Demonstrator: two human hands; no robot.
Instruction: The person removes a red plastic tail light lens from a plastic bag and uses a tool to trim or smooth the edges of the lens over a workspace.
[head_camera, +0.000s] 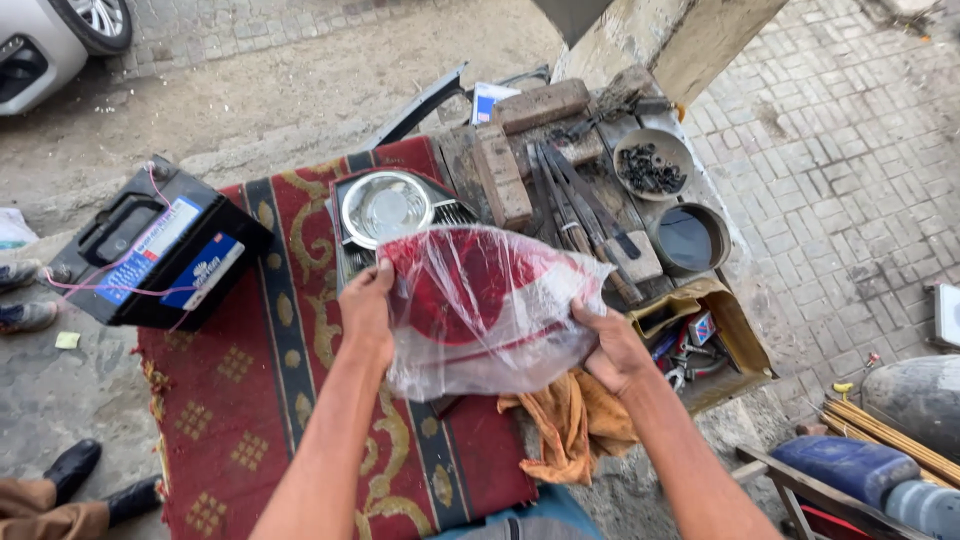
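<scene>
- Left hand closed on the left edge of a clear plastic bag, fingers curled over the film.
- Right hand gripping the same bag at its right edge, thumb on top.
- Inside the bag, a red tail-lamp lens, held up above the red patterned rug and not touching it.
- Just behind the bag, a dark lamp housing with a shiny round reflector lying on the rug.
- Below the right hand, a crumpled orange cloth at the rug's edge.
- To the left on the rug, a black car battery with a blue and white label and a thin pink wire.
- Beyond the bag, a worn wooden table carrying bricks, a row of long files and blades, a round bowl of small dark parts and a second round bowl of dark liquid.
- Right of the right hand, an open box of mixed tools.
- At the left edge, other people's shoes on the ground, well apart from both hands.
</scene>
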